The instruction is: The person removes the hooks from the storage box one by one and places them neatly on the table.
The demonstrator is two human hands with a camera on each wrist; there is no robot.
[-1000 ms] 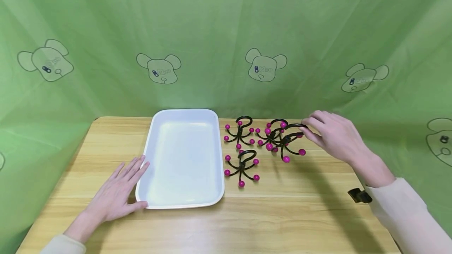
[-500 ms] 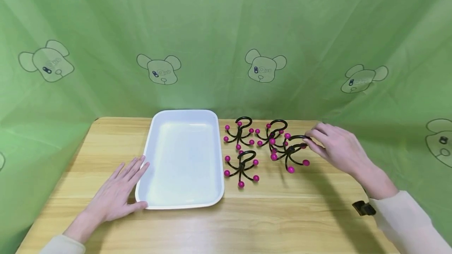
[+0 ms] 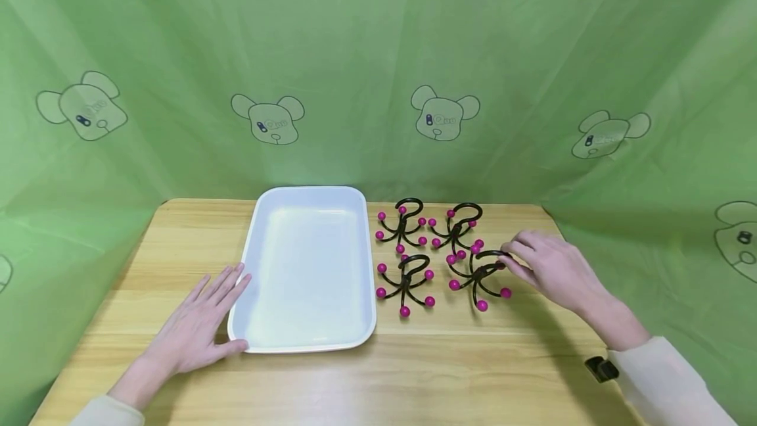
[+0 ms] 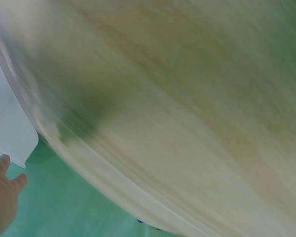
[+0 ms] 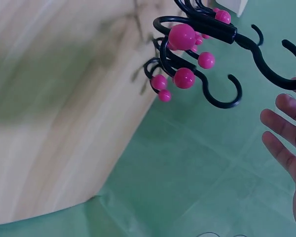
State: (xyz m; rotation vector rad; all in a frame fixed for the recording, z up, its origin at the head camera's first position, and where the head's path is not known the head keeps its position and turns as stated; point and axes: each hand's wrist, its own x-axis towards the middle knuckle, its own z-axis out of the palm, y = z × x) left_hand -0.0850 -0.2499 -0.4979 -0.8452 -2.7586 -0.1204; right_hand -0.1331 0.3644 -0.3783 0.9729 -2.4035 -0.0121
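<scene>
My right hand pinches the curved top of a black multi-arm hook with pink ball tips. In the right wrist view, the thumb and index finger of that hand meet at the end of the held hook's curve, with the other fingers spread. Whether its balls touch the table cannot be told. Three like hooks stand nearby: one behind, one at back left, one at front left. My left hand lies flat, fingers straight, against the left edge of a white tray.
The light wooden table ends at a green curtain printed with mouse-like heads, which rises at the back and sides. A small black object sits at my right sleeve.
My right hand has brought the held hook down and toward the front, apart from the hook behind that it overlapped before. The left hand and tray have stayed in place.
</scene>
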